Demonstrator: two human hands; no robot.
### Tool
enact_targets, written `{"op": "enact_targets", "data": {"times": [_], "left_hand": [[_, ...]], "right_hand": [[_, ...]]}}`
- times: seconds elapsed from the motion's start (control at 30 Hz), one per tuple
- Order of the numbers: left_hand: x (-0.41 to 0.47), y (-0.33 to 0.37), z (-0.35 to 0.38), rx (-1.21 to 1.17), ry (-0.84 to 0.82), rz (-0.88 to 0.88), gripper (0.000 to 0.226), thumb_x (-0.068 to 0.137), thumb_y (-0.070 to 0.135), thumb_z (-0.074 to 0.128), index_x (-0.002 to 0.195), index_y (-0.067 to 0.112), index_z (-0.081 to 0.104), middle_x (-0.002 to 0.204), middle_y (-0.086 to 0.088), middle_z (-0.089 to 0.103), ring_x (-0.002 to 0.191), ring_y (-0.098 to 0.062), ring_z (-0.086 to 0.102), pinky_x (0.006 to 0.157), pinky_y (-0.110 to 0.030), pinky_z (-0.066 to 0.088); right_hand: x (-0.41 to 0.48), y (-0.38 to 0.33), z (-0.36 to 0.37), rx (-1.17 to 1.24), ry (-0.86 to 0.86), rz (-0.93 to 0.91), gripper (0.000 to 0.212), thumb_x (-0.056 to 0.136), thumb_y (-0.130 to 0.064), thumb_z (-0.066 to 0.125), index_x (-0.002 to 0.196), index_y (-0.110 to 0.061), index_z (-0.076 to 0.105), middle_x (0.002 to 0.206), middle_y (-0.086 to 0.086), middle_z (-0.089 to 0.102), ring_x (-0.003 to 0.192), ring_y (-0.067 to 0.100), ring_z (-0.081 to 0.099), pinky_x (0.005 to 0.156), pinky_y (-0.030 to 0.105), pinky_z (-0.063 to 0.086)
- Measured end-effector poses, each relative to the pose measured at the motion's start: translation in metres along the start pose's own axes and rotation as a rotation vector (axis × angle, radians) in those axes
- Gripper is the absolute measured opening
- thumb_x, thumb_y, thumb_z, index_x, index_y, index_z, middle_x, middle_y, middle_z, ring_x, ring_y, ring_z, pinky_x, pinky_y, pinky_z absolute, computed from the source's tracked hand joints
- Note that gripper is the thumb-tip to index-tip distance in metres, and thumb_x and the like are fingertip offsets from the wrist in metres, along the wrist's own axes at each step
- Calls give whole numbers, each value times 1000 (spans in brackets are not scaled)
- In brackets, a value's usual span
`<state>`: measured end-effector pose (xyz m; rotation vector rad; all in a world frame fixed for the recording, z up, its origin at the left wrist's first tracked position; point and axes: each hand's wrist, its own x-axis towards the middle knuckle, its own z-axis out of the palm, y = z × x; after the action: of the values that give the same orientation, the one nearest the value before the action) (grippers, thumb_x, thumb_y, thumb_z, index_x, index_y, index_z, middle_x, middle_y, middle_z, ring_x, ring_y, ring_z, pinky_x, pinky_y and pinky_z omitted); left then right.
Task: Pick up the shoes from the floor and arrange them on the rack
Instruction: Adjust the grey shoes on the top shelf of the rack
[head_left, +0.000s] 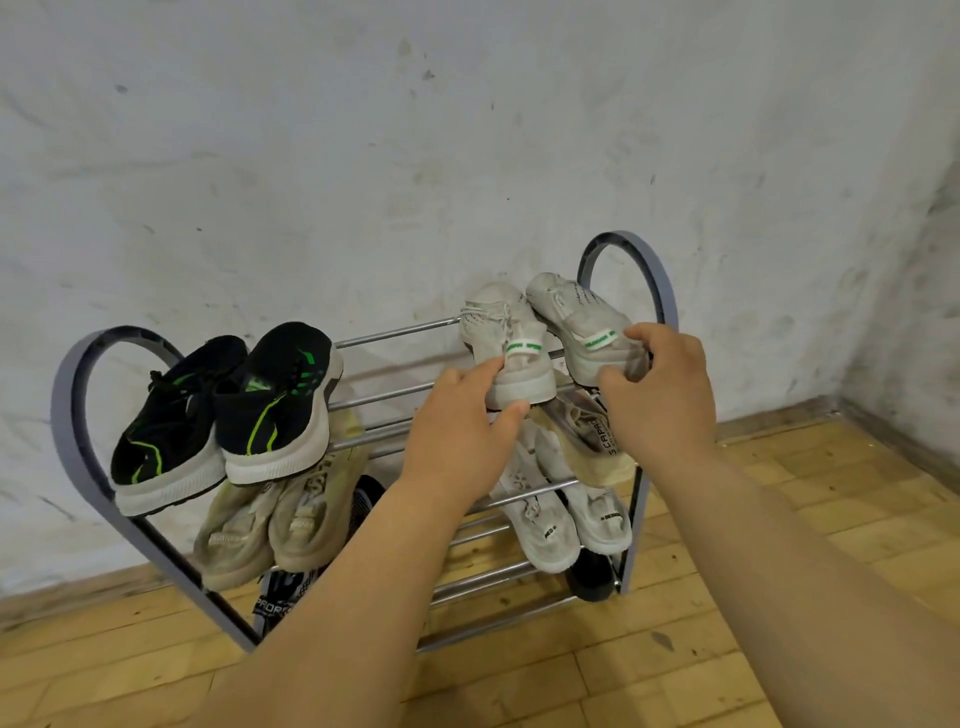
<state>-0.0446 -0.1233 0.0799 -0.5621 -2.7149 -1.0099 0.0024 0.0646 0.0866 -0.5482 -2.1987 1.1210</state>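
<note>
A grey metal shoe rack (83, 395) with heart-shaped sides stands against the wall. On the right of its top shelf sit two white sneakers with green heel tabs. My left hand (457, 431) pinches the heel of the left white sneaker (506, 340) between thumb and fingers. My right hand (660, 384) grips the heel of the right white sneaker (569, 312). Both shoes point toes to the wall.
A black pair with green stripes (228, 410) fills the top shelf's left. Beige sneakers (270, 525) and white sneakers (566, 525) lie on the lower shelves, dark shoes (589, 577) at the bottom. The wall (363, 156) is right behind; wooden floor (519, 675) lies in front.
</note>
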Motion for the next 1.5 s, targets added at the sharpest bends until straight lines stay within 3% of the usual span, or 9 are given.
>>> {"op": "enact_targets", "data": {"times": [0.13,0.33,0.5,0.63,0.73,0.87,1.13,1.5], "left_hand": [[3,1,7,11,55,9,62,95,51,64,152,37,44,138,4,54,125,-16,52,108,-34,42],[1,-3,11,101,15,86,68,100,50,53,160,35,26,158,9,43,145,-15,40,117,-45,34],[-2,-8,9,78,10,102,69,101,49,52,162,35,22,161,11,40,147,-13,37,120,-46,31],[-4,-12,5,41,-10,96,68,101,49,52,161,39,23,161,13,39,148,-11,35,122,-42,26],[-4,-14,3,28,-4,91,67,101,50,53,160,40,24,159,13,43,147,-11,37,121,-42,26],[-4,-16,4,22,66,46,61,101,52,52,157,41,33,153,12,50,141,-12,43,119,-44,30],[-13,-13,8,90,133,28,58,101,53,49,156,42,34,147,11,55,136,-13,47,113,-40,30],[-22,-5,4,115,61,28,63,101,52,50,159,42,26,155,10,47,141,-14,41,117,-42,24]], "right_hand": [[1,3,2,0,11,-18,44,90,-23,66,132,-30,56,134,1,47,113,29,58,100,45,50],[3,6,4,11,36,-34,46,90,-23,67,134,-29,54,133,-3,45,113,27,59,100,44,51],[9,13,4,112,60,48,77,81,-28,70,151,-27,37,149,-2,37,136,24,42,111,44,42],[13,22,-4,260,-134,129,99,85,-37,75,162,-37,14,163,-7,34,145,19,39,109,35,36],[14,26,-8,268,-174,132,106,84,-44,79,163,-40,8,166,-6,30,148,19,36,112,36,35],[11,26,-9,231,-183,85,107,83,-48,79,162,-41,7,169,-7,25,150,20,34,117,42,36],[3,27,-14,177,-166,33,106,84,-49,78,162,-39,8,165,-4,31,146,19,40,113,38,38],[-15,20,-22,122,-204,34,106,85,-48,76,163,-37,5,162,0,30,144,21,40,103,30,33]]}}
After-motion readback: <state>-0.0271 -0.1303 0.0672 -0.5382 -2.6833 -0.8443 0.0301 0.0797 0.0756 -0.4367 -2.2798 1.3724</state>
